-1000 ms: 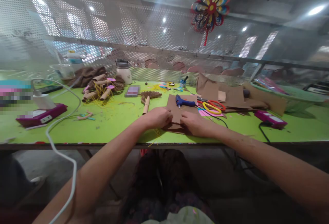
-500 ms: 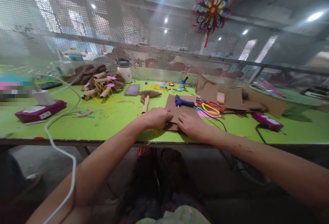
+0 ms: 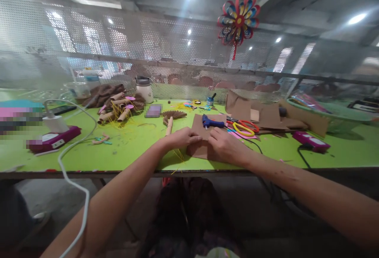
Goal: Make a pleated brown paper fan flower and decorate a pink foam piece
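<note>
My left hand (image 3: 184,137) is closed at the left side of a folded piece of brown paper (image 3: 201,151), fingertips pressed on the paper. On its right side my right hand (image 3: 223,142) grips the same piece, with curled fingers. Under and behind it lies a flat brown sheet (image 3: 197,123), bearing a blue glue gun (image 3: 213,123). Scissors with a yellow handle (image 3: 243,130) and others with a red handle (image 3: 250,125) lie right of the glue gun. Left of the sheet sits a pleated brown paper fan (image 3: 174,114) with a rolled paper tube (image 3: 169,127).
Finished-looking paper rolls (image 3: 120,112) with yellow strands are heaped left. A white jar (image 3: 144,91) stands behind. Purple power strips (image 3: 310,141) with cables lie at both sides. Brown paper sheets (image 3: 268,112) and a green basket (image 3: 334,112) are at right.
The near part of the brown paper now hangs toward the table's front edge as a wider flap. My hands stay on it, slightly farther apart. The whole view has tilted up a little.
</note>
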`<state>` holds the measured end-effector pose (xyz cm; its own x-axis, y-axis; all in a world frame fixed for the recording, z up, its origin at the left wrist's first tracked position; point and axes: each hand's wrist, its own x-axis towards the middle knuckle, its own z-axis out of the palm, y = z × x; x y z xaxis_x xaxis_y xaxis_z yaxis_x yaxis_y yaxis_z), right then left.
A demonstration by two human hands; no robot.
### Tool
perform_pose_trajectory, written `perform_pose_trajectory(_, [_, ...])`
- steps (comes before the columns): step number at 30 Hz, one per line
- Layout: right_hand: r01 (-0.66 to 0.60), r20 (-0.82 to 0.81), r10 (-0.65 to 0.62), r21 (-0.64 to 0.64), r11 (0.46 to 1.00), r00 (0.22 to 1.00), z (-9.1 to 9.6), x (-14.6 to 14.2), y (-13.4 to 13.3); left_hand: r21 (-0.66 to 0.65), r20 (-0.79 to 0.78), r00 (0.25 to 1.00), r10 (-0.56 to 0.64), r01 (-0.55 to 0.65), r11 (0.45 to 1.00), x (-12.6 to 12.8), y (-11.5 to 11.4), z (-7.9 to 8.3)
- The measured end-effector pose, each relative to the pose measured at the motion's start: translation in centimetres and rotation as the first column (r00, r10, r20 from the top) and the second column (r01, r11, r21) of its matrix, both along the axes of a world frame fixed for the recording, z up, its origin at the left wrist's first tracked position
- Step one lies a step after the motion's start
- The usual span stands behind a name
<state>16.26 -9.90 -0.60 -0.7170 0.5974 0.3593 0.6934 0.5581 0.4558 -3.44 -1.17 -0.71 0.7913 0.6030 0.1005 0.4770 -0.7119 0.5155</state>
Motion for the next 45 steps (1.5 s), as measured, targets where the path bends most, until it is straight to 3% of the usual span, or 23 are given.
perform_pose_trajectory(5, [-0.008, -0.085, 0.003, -0.064, 0.998, 0.996, 0.0, 0.3, -0.3, -0.067, -0.02, 1.0, 0.007, -0.009, 0.998, -0.2, -0.8, 0.7])
perform_pose_trajectory(8, [-0.045, -0.246, 0.01, -0.137, 0.989, 0.969, 0.2, 0.7, -0.2, -0.125, 0.002, 0.999, -0.036, 0.036, 0.991, -0.2, -1.4, 1.1])
perform_pose_trajectory(11, [-0.115, -0.446, -0.01, -0.252, 0.961, 0.895, 0.9, 1.0, 0.1, -0.177, 0.017, 0.997, -0.076, 0.077, 0.981, -0.3, -1.7, 1.3])
perform_pose_trajectory(13, [-0.13, -0.523, -0.096, -0.379, 0.916, 0.847, 1.3, 0.9, 0.3, -0.168, 0.006, 0.998, -0.062, 0.062, 0.984, -0.3, -1.8, 1.3])
perform_pose_trajectory(16, [-0.104, -0.502, -0.25, -0.575, 0.811, 0.828, 1.6, 0.3, 0.7, -0.116, 0.008, 0.999, -0.035, 0.036, 0.993, -0.3, -1.8, 1.3])
perform_pose_trajectory(19, [-0.108, -0.511, -0.34, -0.661, 0.743, 0.789, 1.6, 0.0, 1.1, -0.092, 0.025, 0.999, -0.046, 0.048, 0.995, -0.3, -1.6, 1.0])
perform_pose_trajectory(24, [-0.216, -0.585, -0.332, -0.675, 0.706, 0.74, 1.0, 0.6, 2.0, -0.117, 0.028, 0.993, -0.117, 0.119, 0.986, -0.1, -1.6, 0.7])
perform_pose_trajectory(27, [-0.207, -0.57, -0.363, -0.702, 0.681, 0.737, 0.8, 1.1, 2.3, -0.14, 0.03, 0.987, -0.16, 0.163, 0.977, 0.2, -1.7, 0.6])
perform_pose_trajectory(30, [-0.205, -0.54, -0.362, -0.728, 0.655, 0.76, 0.8, 1.1, 2.3, -0.077, -0.001, 0.989, -0.151, 0.15, 0.986, 0.3, -1.9, 0.7])
perform_pose_trajectory(36, [-0.251, -0.513, -0.245, -0.714, 0.653, 0.823, 1.4, 0.3, 2.2, -0.008, -0.016, 0.99, -0.14, 0.14, 0.99, 0.3, -1.9, 0.8])
perform_pose_trajectory(40, [-0.258, -0.537, -0.261, -0.707, 0.659, 0.802, 1.4, 0.4, 2.5, -0.022, -0.004, 0.988, -0.153, 0.153, 0.988, 0.4, -1.9, 0.7])
perform_pose_trajectory(45, [-0.238, -0.524, -0.281, -0.717, 0.655, 0.804, 1.6, 0.2, 2.4, 0.055, 0.003, 0.992, -0.126, 0.125, 0.991, 0.5, -2.2, 0.8])
